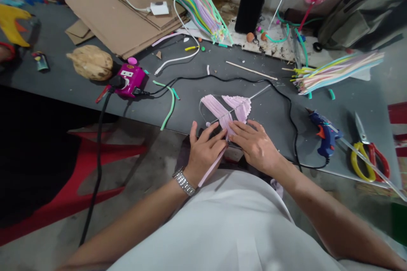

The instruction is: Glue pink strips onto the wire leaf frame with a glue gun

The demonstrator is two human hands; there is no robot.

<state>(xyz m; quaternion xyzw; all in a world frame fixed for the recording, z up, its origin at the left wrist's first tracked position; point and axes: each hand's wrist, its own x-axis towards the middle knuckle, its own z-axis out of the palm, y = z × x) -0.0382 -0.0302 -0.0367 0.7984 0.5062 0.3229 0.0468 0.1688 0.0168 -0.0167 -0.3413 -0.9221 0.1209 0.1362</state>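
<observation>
A pale pink piece point(219, 110) made of side-by-side fuzzy strips on a thin wire frame lies at the table's front edge. A ribbed pink triangle point(240, 106) forms its far right part, and a thin rod point(260, 92) sticks out beyond it. My left hand point(205, 152), with a metal watch at the wrist, has its fingertips closed at the near end of the piece, thumb apart. A loose pink pipe cleaner point(212, 168) trails from there toward me. My right hand point(256, 146) presses its fingers together on the strips' near end. What lies beneath the fingertips is hidden.
A blue glue gun point(326, 133) and scissors point(364, 150) lie to the right. A black cable point(235, 79) loops behind the pink piece from a magenta power socket point(132, 79). Pipe cleaner bundles point(337, 72), cardboard point(124, 12) and a bag point(359, 17) stand farther back.
</observation>
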